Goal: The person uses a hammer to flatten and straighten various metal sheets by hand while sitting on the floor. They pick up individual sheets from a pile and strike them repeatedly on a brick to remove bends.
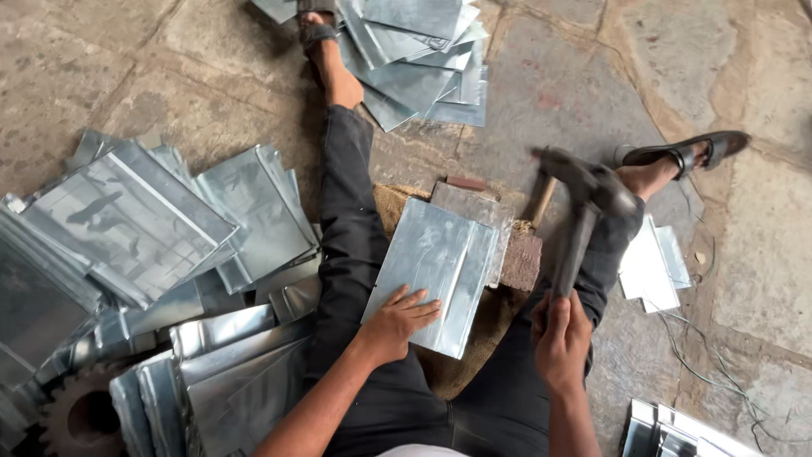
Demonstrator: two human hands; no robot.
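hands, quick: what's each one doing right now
Left hand: open, pressed flat on the folded metal sheet.
Right hand: closed around the handle of the hammer.

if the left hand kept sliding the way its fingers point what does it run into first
The left hand lies flat on the folded metal sheet, fingers pointing up and right. Going on, it would cross that sheet and probably meet the metal block under its far edge.

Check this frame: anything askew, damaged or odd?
One oddity: a toothed gear wheel lies half-buried under the metal sheets heaped loosely at left. The left hand presses a folded sheet flat; the right hand grips a hammer.
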